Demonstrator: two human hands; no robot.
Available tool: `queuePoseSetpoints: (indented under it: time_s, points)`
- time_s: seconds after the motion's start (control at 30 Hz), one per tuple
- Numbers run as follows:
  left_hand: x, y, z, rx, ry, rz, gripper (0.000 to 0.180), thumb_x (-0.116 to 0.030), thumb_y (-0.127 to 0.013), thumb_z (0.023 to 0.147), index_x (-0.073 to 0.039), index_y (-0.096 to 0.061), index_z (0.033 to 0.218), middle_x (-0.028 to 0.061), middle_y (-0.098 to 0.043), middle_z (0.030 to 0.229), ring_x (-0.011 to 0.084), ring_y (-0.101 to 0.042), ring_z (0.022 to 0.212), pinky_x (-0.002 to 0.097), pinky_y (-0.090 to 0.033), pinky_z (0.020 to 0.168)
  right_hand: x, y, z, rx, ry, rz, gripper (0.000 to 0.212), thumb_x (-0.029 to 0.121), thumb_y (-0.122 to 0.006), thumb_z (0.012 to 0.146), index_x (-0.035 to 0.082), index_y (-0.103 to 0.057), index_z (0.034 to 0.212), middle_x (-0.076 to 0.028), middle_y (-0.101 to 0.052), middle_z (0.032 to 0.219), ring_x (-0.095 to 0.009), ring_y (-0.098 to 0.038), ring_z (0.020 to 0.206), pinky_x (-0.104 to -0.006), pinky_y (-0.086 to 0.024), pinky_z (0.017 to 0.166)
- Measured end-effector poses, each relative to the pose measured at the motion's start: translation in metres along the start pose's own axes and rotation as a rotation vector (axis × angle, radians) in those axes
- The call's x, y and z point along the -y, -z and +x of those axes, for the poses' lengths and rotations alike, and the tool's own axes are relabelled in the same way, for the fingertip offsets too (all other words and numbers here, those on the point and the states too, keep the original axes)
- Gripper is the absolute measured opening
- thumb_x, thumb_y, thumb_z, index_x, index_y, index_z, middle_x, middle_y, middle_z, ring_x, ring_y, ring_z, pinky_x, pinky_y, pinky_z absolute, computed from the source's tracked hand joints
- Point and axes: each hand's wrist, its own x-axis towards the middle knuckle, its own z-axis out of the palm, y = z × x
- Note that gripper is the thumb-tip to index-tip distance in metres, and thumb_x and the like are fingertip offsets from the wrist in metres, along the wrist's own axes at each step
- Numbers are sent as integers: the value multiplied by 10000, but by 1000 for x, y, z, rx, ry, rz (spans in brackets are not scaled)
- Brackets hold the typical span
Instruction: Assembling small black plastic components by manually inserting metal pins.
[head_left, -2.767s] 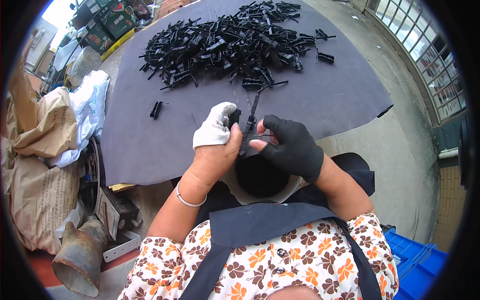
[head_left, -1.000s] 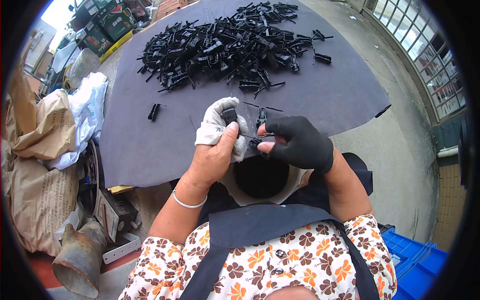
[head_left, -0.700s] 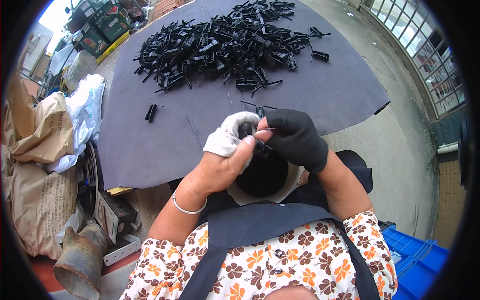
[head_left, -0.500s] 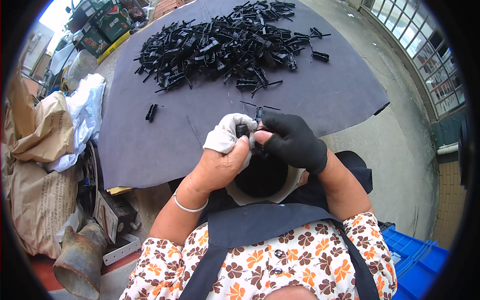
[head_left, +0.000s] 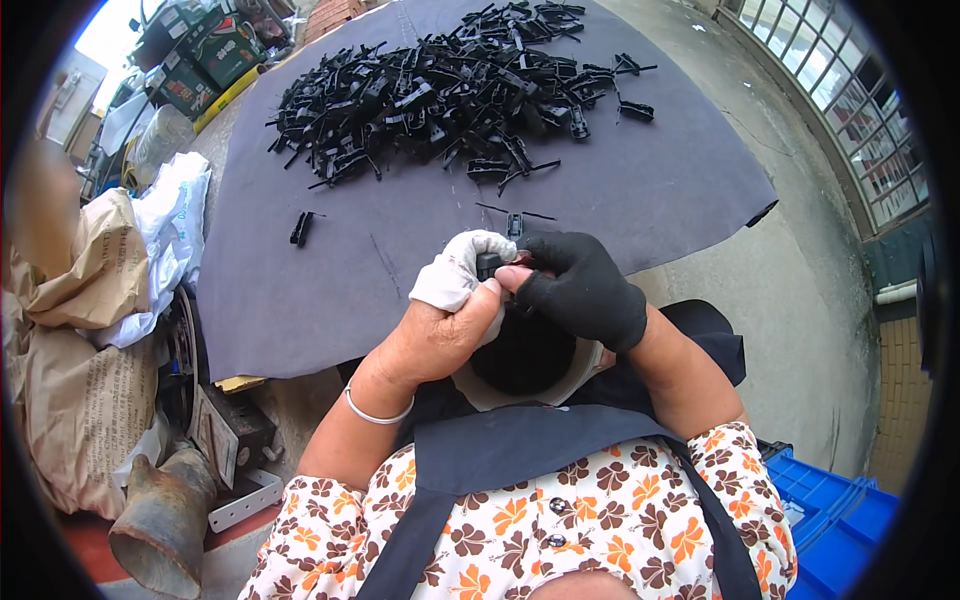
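My left hand (head_left: pixel 452 300), in a white fingerless glove, is closed around a small black plastic part (head_left: pixel 488 265) above the table's near edge. Against the same part, the bare thumb tip of my right hand (head_left: pixel 588 290) presses in from the right; this hand wears a black glove and its fingers are curled together. The hands hide most of the part. Just beyond the fingertips lies another black plastic part (head_left: pixel 515 224) with thin arms. Below the hands stands a pale bucket (head_left: pixel 482 396) with a dark inside.
A heap of black plastic parts (head_left: pixel 430 95) covers the far side of the grey-covered table (head_left: pixel 300 310). One loose part (head_left: pixel 302 228) lies at the left. Brown paper sacks (head_left: pixel 85 400) and a rusty pipe (head_left: pixel 165 520) stand left; a blue crate (head_left: pixel 835 525) is at lower right.
My right hand has shifted slightly left, its thumb closer to the left hand's fingers. Both hands stay on the black part.
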Motion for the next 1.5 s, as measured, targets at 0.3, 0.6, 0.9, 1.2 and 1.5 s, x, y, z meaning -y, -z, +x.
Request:
queuePoseSetpoints:
  time_s: [0.3,0.6,0.9,1.2,1.5]
  points:
    - [13,-2,5,-145,-354,591,234,-13,-484,809,0,-488,1042,125,-564,764,242,-559,660,310,-461,640,-3,-2,2,104,49,-106,198,164,-547,879,-4,-639,929,-128,-651,754,-151,-595,676,-309,-470,653]
    - [-12,-4,-17,35,-258,914,370,-214,-613,839,-1,-508,1123,218,-615,886,392,-605,789,426,-485,667,-9,19,0,347,77,-158,229,232,-555,866,19,-640,872,-214,-601,740,-349,-605,667,-376,-466,626]
    - [-2,8,10,-234,-391,1132,168,-58,-570,805,-76,-618,964,124,-631,883,317,-597,774,373,-479,707,-16,-1,21,-222,93,-918,321,380,-656,764,65,-598,774,-142,-613,708,-324,-611,657,-405,-474,584]
    - [-1,9,-4,-197,-381,1119,228,9,-559,739,-98,-657,915,116,-635,831,308,-596,734,353,-488,674,-9,24,8,-158,168,-721,231,233,-648,749,35,-567,836,-157,-597,704,-343,-600,658,-409,-457,587]
    - [-19,25,15,-50,-371,665,211,-33,-553,879,12,-595,1082,41,-627,862,53,-482,597,211,-434,559,6,32,-2,383,104,-378,247,216,-654,744,1,-565,828,-133,-540,643,-248,-521,571,-351,-428,568]
